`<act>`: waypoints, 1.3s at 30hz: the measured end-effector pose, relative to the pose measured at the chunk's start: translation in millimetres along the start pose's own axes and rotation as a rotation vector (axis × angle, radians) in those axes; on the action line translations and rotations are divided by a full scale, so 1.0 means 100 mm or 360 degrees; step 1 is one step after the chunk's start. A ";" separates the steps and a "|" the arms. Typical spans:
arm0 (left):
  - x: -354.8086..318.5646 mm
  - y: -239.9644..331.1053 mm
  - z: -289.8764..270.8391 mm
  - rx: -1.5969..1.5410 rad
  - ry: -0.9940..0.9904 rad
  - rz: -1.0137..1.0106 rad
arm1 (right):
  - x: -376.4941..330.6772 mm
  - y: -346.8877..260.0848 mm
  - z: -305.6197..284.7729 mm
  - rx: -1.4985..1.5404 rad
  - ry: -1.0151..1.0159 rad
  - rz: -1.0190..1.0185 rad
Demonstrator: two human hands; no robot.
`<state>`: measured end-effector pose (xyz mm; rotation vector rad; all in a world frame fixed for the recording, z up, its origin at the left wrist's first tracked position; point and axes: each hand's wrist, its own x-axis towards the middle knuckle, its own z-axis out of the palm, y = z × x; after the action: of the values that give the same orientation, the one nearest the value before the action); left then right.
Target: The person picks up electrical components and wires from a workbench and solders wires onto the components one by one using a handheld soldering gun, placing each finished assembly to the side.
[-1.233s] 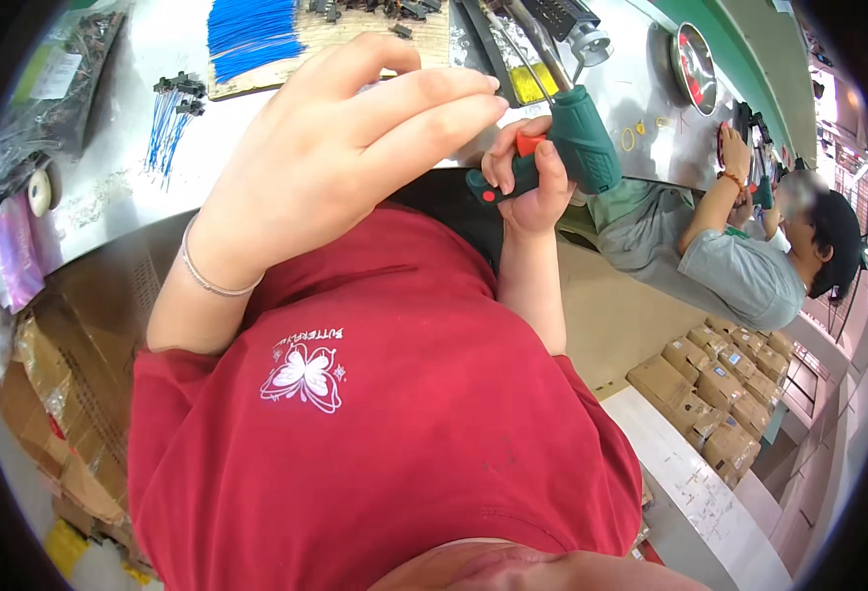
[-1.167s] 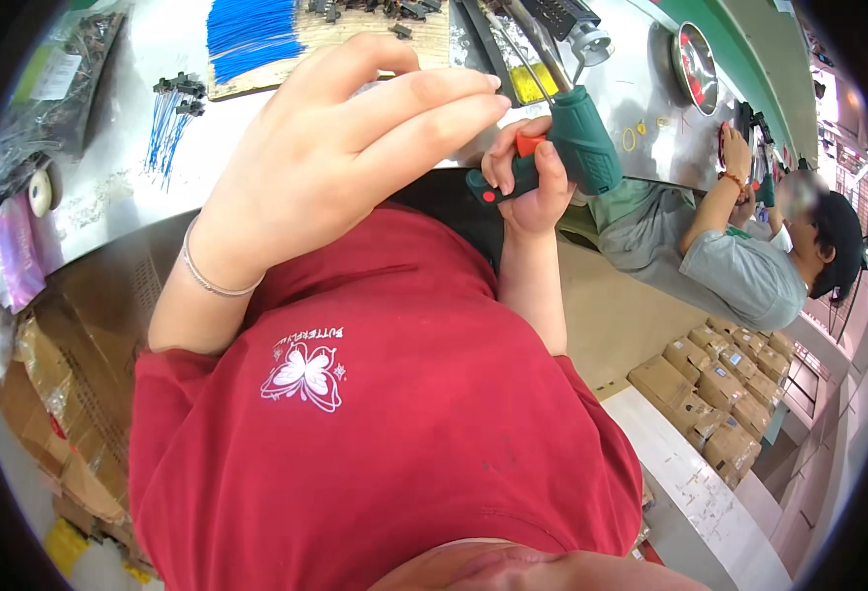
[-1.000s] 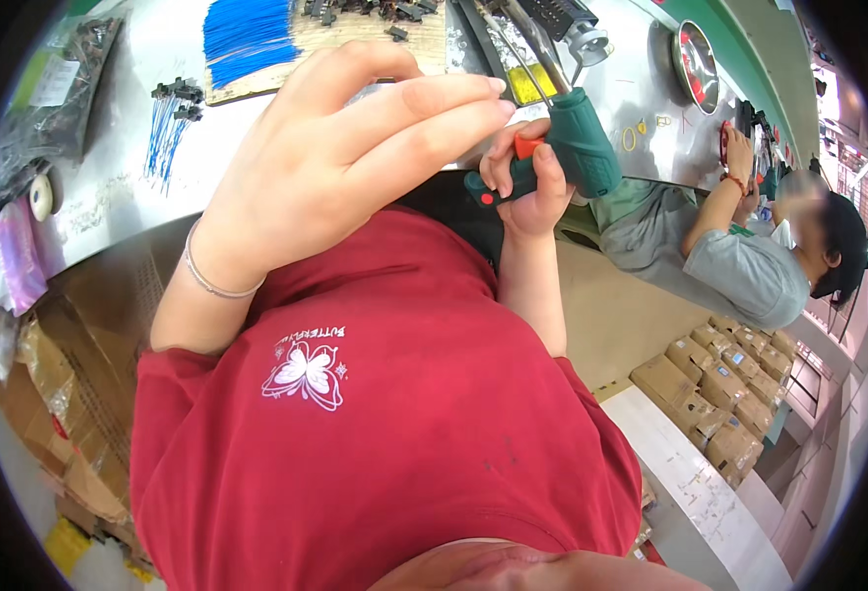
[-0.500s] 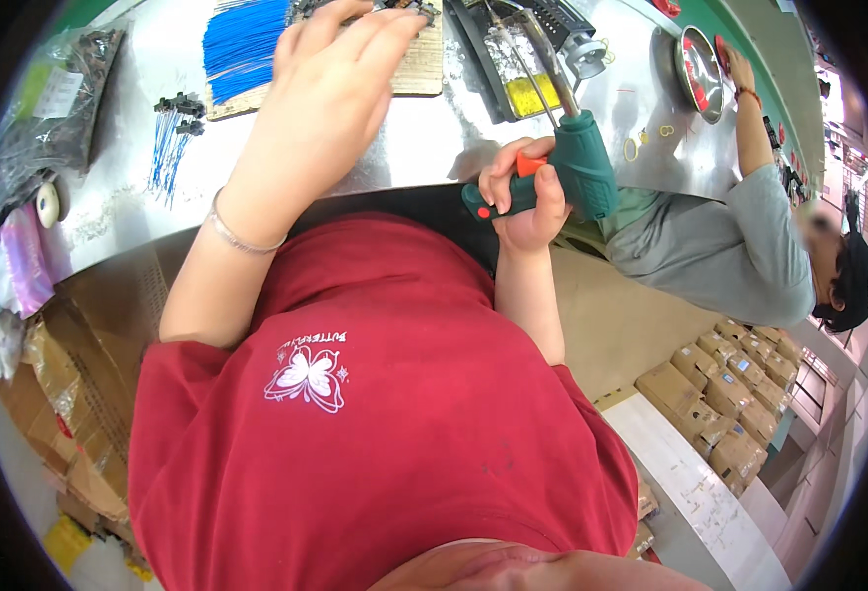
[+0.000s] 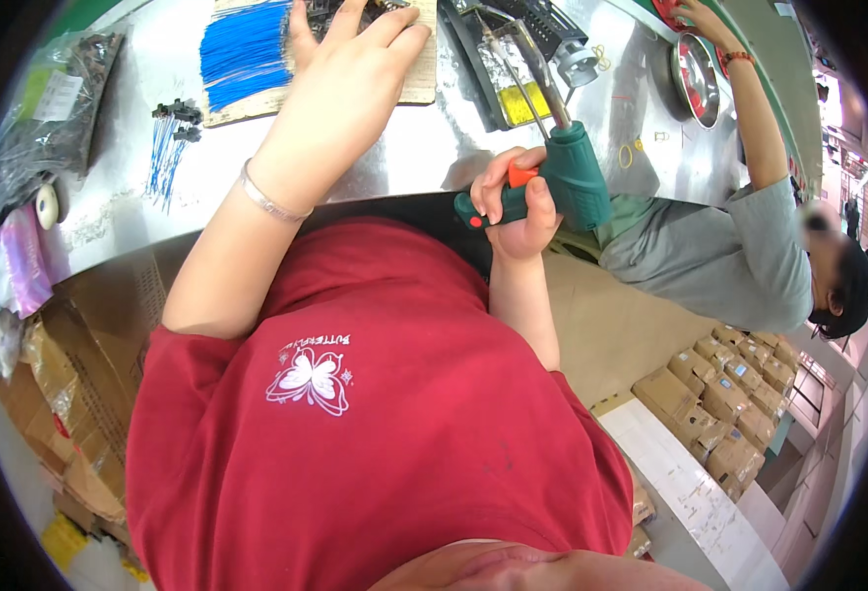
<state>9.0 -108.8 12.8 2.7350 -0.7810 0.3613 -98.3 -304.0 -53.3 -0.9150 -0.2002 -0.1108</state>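
My right hand (image 5: pixel 518 212) is wrapped round the handle of a green soldering gun (image 5: pixel 579 182) with an orange trigger. Its metal barrel and thin feed tube point away from me, over a black stand with a yellow sponge (image 5: pixel 520 104). My left hand (image 5: pixel 347 94) rests over a board (image 5: pixel 415 87), fingers spread and bent at the upper edge of the view. Beneath those fingers lie small black parts, mostly covered. A dense row of blue wires (image 5: pixel 245 59) lies on the board to the left of this hand.
Left of the board sits a small bunch of blue wires with black connectors (image 5: pixel 170 143). A clear plastic bag of dark parts (image 5: pixel 64 108) lies farther left. At right are a metal bowl (image 5: pixel 683 79) and a co-worker in a grey shirt (image 5: pixel 719 251). Cardboard boxes (image 5: pixel 724 394) stand behind on the floor.
My left hand has shifted slightly and its fingers have spread more. The soldering gun has moved a little left and nearer. The co-worker's arm has reached farther away, past the bowl.
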 end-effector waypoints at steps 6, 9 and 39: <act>-0.17 -0.07 -0.05 0.0085 0.0101 0.0096 | -0.01 0.00 0.00 -0.0016 0.0027 0.0027; -0.29 -0.20 -0.12 -0.0144 0.0199 0.0058 | 0.00 0.00 0.01 -0.0066 0.0035 0.0018; -0.65 -0.63 -0.28 -0.0368 0.0079 -0.0024 | 0.00 -0.03 0.16 -0.0616 -0.0045 0.0167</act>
<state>-15.3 -16.9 6.8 2.5057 -0.7389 0.3127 -100.7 -293.0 -41.9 -1.3109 -0.1592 -0.0391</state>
